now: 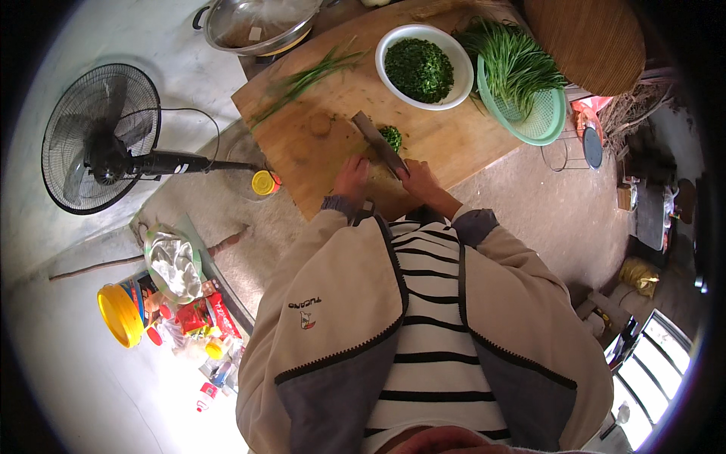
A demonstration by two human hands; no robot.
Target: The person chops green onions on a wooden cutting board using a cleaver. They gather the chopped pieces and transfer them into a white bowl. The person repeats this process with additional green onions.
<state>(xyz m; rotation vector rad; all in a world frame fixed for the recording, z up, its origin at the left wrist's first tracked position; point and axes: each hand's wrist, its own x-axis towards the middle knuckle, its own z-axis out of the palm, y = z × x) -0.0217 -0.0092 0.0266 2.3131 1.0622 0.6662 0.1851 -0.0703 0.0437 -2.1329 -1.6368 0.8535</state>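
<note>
My right hand (421, 180) grips the handle end of a cleaver (375, 139), whose blade lies slantwise above the wooden tabletop (329, 153). Against the blade's far right side sits a small heap of finely chopped green chives (391, 139). My left hand (353, 177) rests low over the wood, left of the blade and apart from it; whether its fingers enclose anything is unclear. Beyond the cleaver, a white bowl (469, 74) contains more chopped greens (420, 69). Some long uncut chives (303, 79) lie loose on the tabletop at the left.
A green plastic colander (547, 133) with whole chives (519, 62) stands at the right edge, beside a round wooden stool top (590, 40). At the far left is a lidded pan (261, 25). A standing fan (110, 147) and a yellow-lidded tub (263, 182) are on the left.
</note>
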